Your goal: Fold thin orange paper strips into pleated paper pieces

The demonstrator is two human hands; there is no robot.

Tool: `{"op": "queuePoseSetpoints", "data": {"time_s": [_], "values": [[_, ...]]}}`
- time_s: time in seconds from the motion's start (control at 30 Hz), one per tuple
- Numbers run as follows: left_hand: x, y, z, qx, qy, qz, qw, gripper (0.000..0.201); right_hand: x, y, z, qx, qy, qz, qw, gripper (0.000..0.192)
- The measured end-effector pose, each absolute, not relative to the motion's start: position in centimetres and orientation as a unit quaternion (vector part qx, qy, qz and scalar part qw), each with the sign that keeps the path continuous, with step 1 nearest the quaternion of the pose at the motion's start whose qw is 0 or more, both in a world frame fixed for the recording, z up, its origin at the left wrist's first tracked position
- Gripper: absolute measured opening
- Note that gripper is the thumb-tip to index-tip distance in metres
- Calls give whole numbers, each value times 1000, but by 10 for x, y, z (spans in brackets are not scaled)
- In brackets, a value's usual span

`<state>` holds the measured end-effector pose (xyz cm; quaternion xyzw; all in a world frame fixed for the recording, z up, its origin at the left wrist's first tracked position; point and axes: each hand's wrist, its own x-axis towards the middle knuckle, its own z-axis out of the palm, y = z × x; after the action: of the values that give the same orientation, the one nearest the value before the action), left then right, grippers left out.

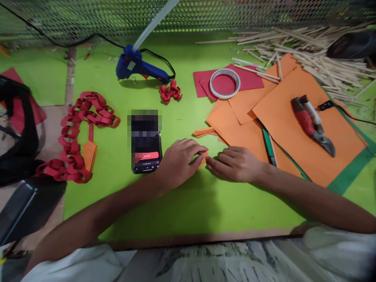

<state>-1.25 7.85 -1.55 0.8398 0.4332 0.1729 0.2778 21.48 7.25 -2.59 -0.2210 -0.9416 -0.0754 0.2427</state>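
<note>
Starting at the far left, a black strap (pixel 20 129) lies on the table edge, and next to it a long red paper chain (pixel 79 133) loops over the green mat (pixel 182 203), with a small folded orange paper (pixel 89 154) touching its lower part. Farther back, a blue glue gun (pixel 138 66) rests on its side, a short piece of red chain (pixel 170 92) just beside its nozzle. A phone (pixel 146 150) lies flat, just left of the left hand (pixel 179 160).

That hand rests palm down, its fingers close together and curled, the tips pressing on a small orange paper strip (pixel 203 158). The strip lies on the mat between the two hands — only a sliver shows. The right hand (pixel 235 163) meets it from the other side, fingers bent and held together, tips at the strip's edge; whether they pinch it or only press, I cannot tell.

To the right, orange sheets (pixel 293 129) overlap, carrying red-handled pruning shears (pixel 313 125). Behind them sit a tape roll (pixel 225 83) on red paper (pixel 252 80) — and a heap of wooden sticks (pixel 317 58).
</note>
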Motion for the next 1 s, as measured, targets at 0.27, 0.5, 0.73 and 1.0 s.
{"op": "queuePoseSetpoints", "data": {"time_s": [0.27,0.5,0.73,1.0], "values": [[-13,77,-13,840,456,160,247,14,216,72,-27,-222,-941,-78,245,13],[-12,78,-15,850,444,166,231,13,216,72,-29,-227,-939,-63,250,13],[-12,79,-22,896,393,169,118,20,217,72,-29,-226,-941,-60,245,17],[-10,79,-21,902,388,167,89,19,216,72,-28,-225,-941,-62,245,17]]}}
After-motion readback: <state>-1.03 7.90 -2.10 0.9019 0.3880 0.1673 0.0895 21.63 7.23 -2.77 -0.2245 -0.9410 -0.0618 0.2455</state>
